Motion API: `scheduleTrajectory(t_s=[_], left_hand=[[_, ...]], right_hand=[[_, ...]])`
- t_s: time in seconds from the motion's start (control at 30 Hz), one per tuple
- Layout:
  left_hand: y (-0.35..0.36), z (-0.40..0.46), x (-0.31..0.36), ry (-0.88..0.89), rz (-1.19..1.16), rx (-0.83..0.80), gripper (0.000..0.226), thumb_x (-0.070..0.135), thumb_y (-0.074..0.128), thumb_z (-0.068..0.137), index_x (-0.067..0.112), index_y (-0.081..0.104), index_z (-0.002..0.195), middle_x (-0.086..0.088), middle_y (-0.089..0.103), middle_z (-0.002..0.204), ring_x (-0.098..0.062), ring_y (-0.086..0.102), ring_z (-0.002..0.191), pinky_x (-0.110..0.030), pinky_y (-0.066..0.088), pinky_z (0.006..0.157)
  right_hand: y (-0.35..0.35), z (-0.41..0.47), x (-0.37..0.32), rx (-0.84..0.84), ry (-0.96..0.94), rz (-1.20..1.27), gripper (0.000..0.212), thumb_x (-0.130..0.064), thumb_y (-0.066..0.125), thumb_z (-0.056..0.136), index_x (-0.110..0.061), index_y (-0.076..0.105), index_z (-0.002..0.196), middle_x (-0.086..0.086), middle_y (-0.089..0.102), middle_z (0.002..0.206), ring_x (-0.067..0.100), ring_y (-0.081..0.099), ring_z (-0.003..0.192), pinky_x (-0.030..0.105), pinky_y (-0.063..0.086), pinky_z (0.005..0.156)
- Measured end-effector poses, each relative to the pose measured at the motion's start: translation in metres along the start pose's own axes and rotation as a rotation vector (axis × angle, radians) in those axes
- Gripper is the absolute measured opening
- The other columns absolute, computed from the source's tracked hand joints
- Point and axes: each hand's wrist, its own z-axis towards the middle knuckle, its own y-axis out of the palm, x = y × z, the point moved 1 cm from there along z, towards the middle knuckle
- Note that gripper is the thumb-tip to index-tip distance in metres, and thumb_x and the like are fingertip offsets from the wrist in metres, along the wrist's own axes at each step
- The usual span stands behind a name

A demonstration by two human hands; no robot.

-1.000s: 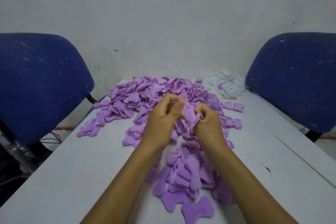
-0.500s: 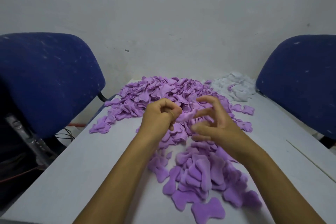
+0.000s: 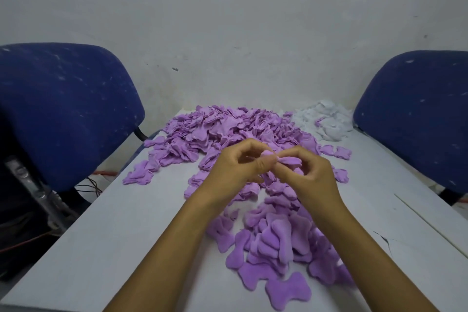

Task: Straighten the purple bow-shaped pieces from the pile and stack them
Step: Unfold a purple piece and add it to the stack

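Head: blue chairs [image 3: 65, 114] flank table [image 3: 106, 235]; white scraps [image 3: 326, 121], perhaps fabric.

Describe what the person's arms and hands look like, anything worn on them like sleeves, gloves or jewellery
Both arms are bare from the bottom edge of the picture up to the hands; no sleeve shows. The left hand and right hand wear no gloves, and no ring, watch or bracelet shows on the fingers or wrists. The visible nails look short and unpainted.
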Motion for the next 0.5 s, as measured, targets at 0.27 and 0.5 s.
scheduleTrajectory(t_s=[0.27,0.5], left_hand=[[-0.0003,0.003,-0.0036,0.105,0.014,0.174,0.009,0.0,0.068,0.086,0.005,0.062,0.08,0.003,0.065,0.062,-0.008,0.059,0.053,-0.02,0.048,0.054],[0.0043,0.0016,-0.005,0.097,0.038,0.149,0.007,0.002,0.066,0.088,-0.001,0.061,0.085,-0.002,0.062,0.066,-0.015,0.056,0.059,-0.027,0.05,0.057]], right_hand=[[0.0015,-0.0061,0.0064,-0.172,0.369,0.401,0.035,-0.034,0.084,0.067,-0.017,0.077,0.096,0.008,0.069,0.089,0.017,0.063,0.084,0.034,0.058,0.074],[0.008,-0.0095,0.0031,-0.204,0.531,0.541,0.002,-0.019,0.074,0.076,-0.019,0.075,0.073,0.01,0.048,0.083,0.018,0.046,0.07,0.028,0.053,0.061]])
